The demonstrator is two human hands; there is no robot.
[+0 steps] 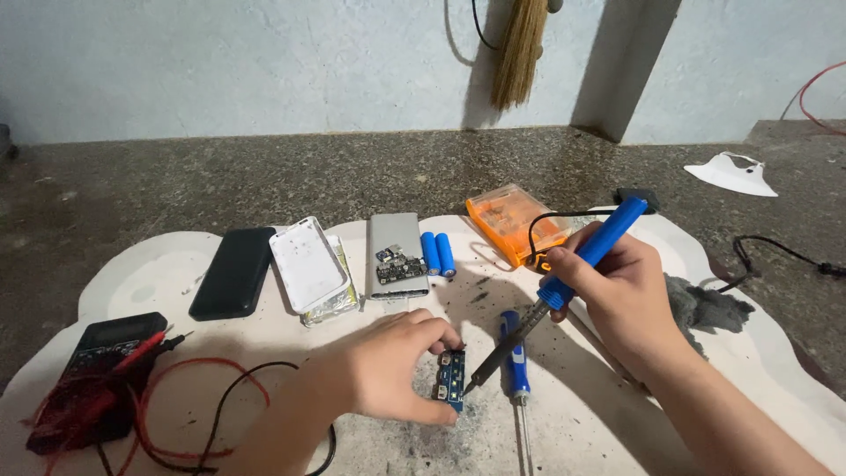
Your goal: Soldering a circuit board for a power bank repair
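Observation:
My left hand (388,366) pinches a small blue circuit board (452,377) and holds it on edge against the white mat (582,414). In my right hand (617,286) is a blue-handled soldering iron (586,256), gripped like a pen. Its dark tip (471,386) touches the right edge of the board. A blue-handled screwdriver (516,361) lies on the mat just right of the board, under the iron's shaft.
Along the mat's far side lie a black case (233,271), a white case (307,263), a grey shell with a circuit board (397,254), two blue cylindrical cells (438,253) and an orange plastic box (515,222). A multimeter (101,366) with red and black leads sits left. A grey rag (705,307) lies right.

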